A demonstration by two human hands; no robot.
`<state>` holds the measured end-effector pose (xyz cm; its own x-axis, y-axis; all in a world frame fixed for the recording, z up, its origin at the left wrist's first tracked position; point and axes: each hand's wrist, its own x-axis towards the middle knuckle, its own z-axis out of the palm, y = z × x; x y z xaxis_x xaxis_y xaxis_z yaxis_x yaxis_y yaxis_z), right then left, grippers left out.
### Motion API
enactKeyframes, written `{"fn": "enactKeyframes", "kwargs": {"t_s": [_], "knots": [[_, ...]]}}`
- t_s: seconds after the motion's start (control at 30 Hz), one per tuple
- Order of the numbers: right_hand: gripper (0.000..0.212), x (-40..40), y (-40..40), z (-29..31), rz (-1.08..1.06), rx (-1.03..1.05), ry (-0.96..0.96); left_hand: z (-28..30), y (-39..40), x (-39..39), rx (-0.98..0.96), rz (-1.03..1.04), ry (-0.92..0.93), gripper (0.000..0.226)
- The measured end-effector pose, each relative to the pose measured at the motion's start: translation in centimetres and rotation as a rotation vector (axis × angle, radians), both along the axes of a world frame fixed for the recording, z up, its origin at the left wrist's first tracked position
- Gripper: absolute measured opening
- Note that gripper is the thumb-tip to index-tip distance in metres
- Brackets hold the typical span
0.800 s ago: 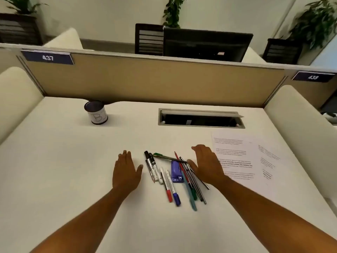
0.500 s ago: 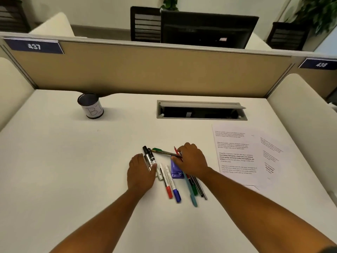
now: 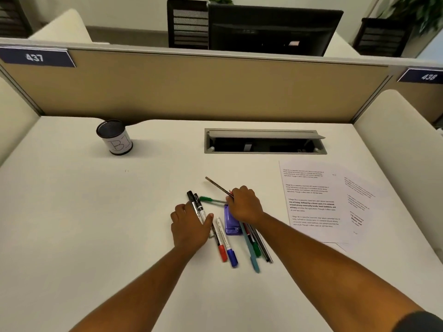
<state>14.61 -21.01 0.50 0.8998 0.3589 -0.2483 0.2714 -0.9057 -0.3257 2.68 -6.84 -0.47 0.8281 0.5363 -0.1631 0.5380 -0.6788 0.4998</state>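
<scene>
A heap of pens and markers lies mid-desk. My left hand (image 3: 190,224) grips two black-capped white markers (image 3: 196,206), their caps pointing away from me. My right hand (image 3: 245,206) pinches a thin brown pencil (image 3: 217,186) that sticks out up-left, tilted off the desk. A green pen (image 3: 211,200) lies between the hands. A purple stapler (image 3: 230,222) sits partly under my right wrist. Red-capped (image 3: 221,243) and blue-capped (image 3: 230,248) markers lie beside it, with a teal pen (image 3: 251,252) and dark pens (image 3: 262,245) to the right.
A dark mesh cup labelled B1 (image 3: 116,138) stands at the back left. An open cable hatch (image 3: 263,141) sits in the desk's back middle. Printed sheets (image 3: 318,200) lie at the right. A tan divider (image 3: 203,87) closes the far edge.
Both hands moved inward from flat on the desk onto the heap. The left closed round the two black-capped markers; the right picked out the pencil and raised its far end.
</scene>
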Motion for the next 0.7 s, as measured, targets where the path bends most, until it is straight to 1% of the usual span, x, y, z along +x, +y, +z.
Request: {"fn": "enactKeyframes", "kwargs": {"t_s": [0.13, 0.3, 0.37, 0.43, 0.5, 0.57, 0.7], "knots": [[0.035, 0.5, -0.7, 0.6, -0.103, 0.095, 0.022, -0.2, 0.4, -0.2, 0.009, -0.001, 0.002, 0.066], [0.031, 0.3, -4.5, 0.9, -0.274, 0.363, 0.129, -0.5, 0.2, -0.6, -0.012, -0.002, -0.034, 0.069], [0.028, 0.0, -5.9, 0.9, -0.358, 0.482, 0.179, -0.5, -0.1, -0.6, -0.006, 0.008, -0.027, 0.074], [0.026, -0.1, -7.1, 0.9, -0.427, 0.556, 0.203, -0.5, -0.4, -0.6, -0.013, 0.026, -0.022, 0.08], [0.027, -0.1, -7.9, 1.0, -0.452, 0.562, 0.204, -0.4, -0.6, -0.5, 0.001, 0.013, -0.018, 0.084], [0.031, -0.2, -8.6, 1.0, -0.422, 0.516, 0.21, -0.3, -0.5, -0.3, 0.066, -0.048, -0.009, 0.082], [0.036, -1.2, -9.2, 0.6, -0.213, 0.275, 0.153, 0.4, -0.1, 1.4, 0.207, -0.285, -0.042, 0.065]]}}
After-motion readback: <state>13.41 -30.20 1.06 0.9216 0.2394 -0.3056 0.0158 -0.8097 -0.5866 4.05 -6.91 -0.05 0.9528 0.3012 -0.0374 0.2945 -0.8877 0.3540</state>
